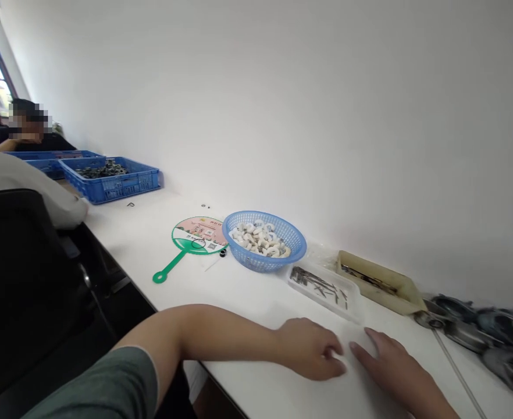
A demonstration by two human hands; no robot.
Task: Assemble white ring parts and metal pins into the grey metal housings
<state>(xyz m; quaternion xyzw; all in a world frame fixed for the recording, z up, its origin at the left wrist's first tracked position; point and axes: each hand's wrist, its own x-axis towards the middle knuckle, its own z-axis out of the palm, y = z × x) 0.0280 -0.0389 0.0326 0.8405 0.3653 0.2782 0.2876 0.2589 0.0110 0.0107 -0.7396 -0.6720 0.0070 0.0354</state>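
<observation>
My left hand (309, 349) hovers over or rests on the white table (260, 326), fingers loosely bent and a gap between thumb and forefinger; I see nothing in it. Close by on its right, my right hand (389, 364) has thumb and fingers apart and appears to hold nothing. The two hands do not touch. Just beyond them lies a shallow clear plastic tray (356, 299) with thin dark metal pieces (315, 281). Behind it stands a yellowish oblong box (407, 298) holding long, dark, slender pieces.
A blue mesh basket (256, 263) holds white ring-shaped parts (260, 237). Beside it lies a green-handled fan (171, 267). Dark metal parts (474, 326) crowd the right side. Blue crates (125, 185) stand far left, near a seated person (29, 134) and a black chair (16, 262).
</observation>
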